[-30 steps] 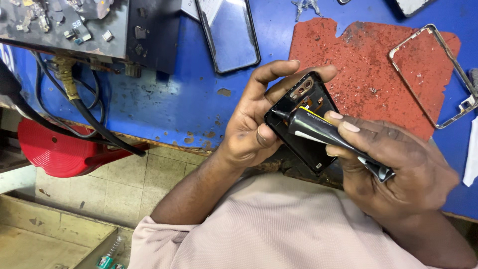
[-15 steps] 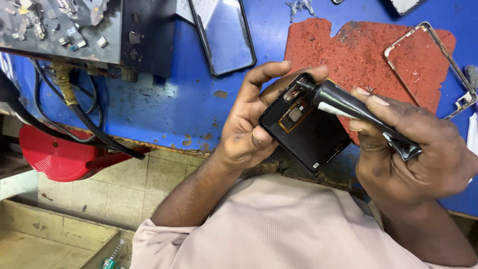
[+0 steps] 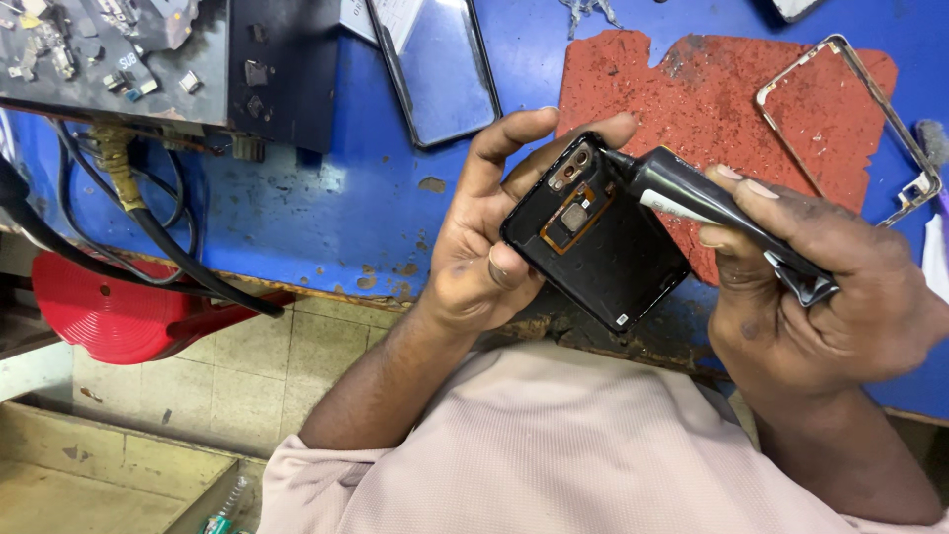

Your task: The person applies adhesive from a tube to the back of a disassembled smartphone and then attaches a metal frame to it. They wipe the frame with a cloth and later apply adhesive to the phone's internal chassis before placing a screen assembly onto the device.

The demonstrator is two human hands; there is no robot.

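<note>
Since half a second ago our right hand has drawn the black squeeze tube slightly back, its nozzle meeting the top corner of the phone back cover. Our left hand closes around the cover, long axis slanting down-right over the blue worktop edge. Right-hand fingers wrap the tube; the nozzle tip is hard to make out.

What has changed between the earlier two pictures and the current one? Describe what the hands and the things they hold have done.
The right hand has drawn the black tube from across the middle of the phone back cover out to its upper edge, so the nozzle now meets the corner by the camera opening. The left hand kept its grip on the cover. The red mat, metal frame and blue table stayed as they were.
</note>
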